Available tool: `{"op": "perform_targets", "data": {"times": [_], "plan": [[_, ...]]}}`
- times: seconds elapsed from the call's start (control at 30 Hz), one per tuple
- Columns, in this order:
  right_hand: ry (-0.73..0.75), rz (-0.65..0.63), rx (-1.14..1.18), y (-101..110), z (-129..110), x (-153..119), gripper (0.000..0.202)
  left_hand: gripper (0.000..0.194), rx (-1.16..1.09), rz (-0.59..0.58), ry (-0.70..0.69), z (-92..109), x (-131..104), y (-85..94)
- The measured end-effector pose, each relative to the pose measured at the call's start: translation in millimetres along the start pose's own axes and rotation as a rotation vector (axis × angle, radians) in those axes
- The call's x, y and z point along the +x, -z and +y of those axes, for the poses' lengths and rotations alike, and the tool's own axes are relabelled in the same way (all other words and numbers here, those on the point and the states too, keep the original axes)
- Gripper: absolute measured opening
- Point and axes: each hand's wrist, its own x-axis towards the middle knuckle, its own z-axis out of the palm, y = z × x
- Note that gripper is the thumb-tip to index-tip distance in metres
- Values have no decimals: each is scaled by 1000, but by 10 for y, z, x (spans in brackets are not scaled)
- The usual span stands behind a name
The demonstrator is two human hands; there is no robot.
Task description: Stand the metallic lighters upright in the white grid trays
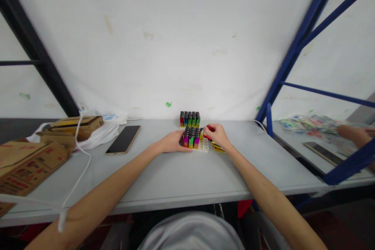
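Coloured lighters with black tops (191,140) stand in rows in a white tray (204,147), whose right part shows bare holes. At the tray's left side, my left hand (172,142) curves its fingers and thumb, set apart, around the outer lighters. My right hand (217,134) pinches a red lighter (208,129) over the tray's right side. Several yellow lighters (218,147) lie beside the tray, partly under my right hand. Behind the tray stands a second full block of lighters (190,118).
A phone (123,140) lies to the left, near a white cable (83,160) and cardboard boxes (32,160). Blue shelf posts (288,60) rise on the right. Beyond them are another phone (322,153), plastic packets (313,127) and another person's hand (354,134).
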Motion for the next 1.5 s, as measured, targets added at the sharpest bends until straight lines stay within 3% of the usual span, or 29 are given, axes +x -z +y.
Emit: {"op": "perform_targets", "data": {"times": [0.17,0.53,0.83,1.07,1.3,1.5], "plan": [[37,-45,14,-59,-88,-20,35,75,-18,-7,4,20,-6,10],[40,-42,-3,-38,-96,-14,35,72,-13,-8,-16,-3,-4,6],[157,-64,-98,0,-139,-37,51,74,-5,-11,-18,-11,-2,3],[207,9,-38,57,-149,-31,42,73,3,5,-39,-29,2,-10],[364,21,12,114,-134,-5,40,73,-4,5,-31,-49,4,-23],[260,-91,147,-30,7,0,42,73,12,-2,-25,-57,7,-23]]}}
